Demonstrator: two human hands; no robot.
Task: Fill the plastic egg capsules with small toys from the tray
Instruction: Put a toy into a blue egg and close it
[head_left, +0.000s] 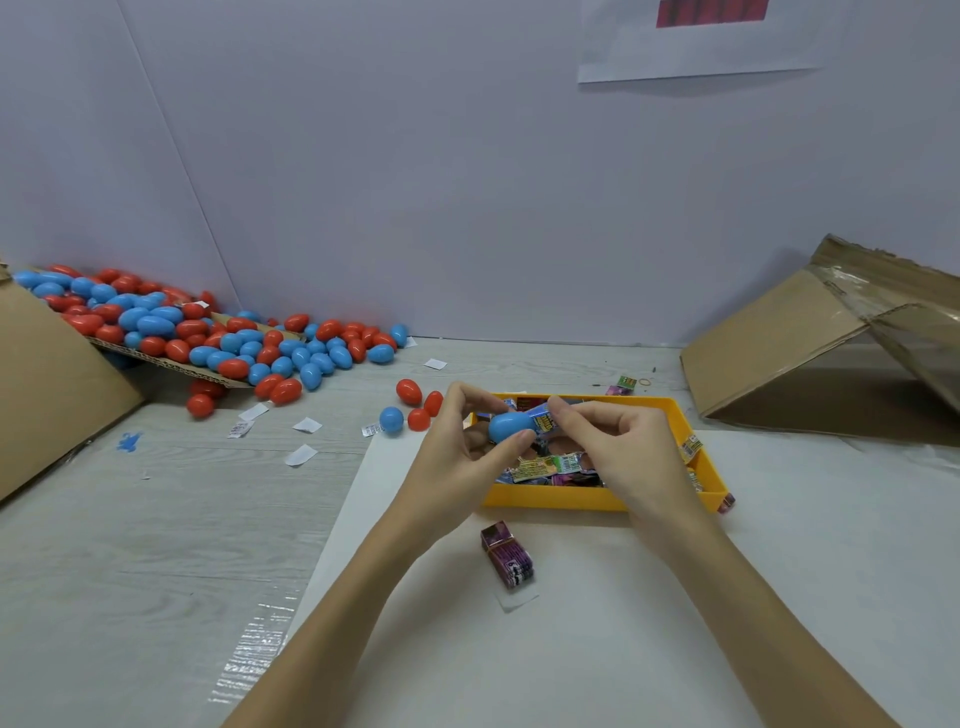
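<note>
Above the yellow tray (550, 500), both hands meet on one blue egg (508, 427). The left hand (462, 457) curls its thumb and fingers round the egg's rounded end, and the right hand (618, 441) pinches a small printed packet (543, 418) at the egg's open side, the packet partly inside or against it; which, cannot be told. The tray holds more packets (540, 467) in green, purple and orange print, the lettering too small to read. Just before the tray, on a white sheet (571, 649), lies a purple box (508, 556) with one flap open; a mark like a "6" or "9" shows on its side, nothing else legible. Left of the hands sit four loose eggs (410, 408), three red and one blue, near small paper slips (306, 426) with unreadable print. Farther left, a heap of red and blue eggs (234, 343) spills over a cardboard flap (171, 364) onto the table (130, 545). A tipped carton (831, 343) stands at the right, and a paper (696, 47) with a red patch hangs on the wall.
</note>
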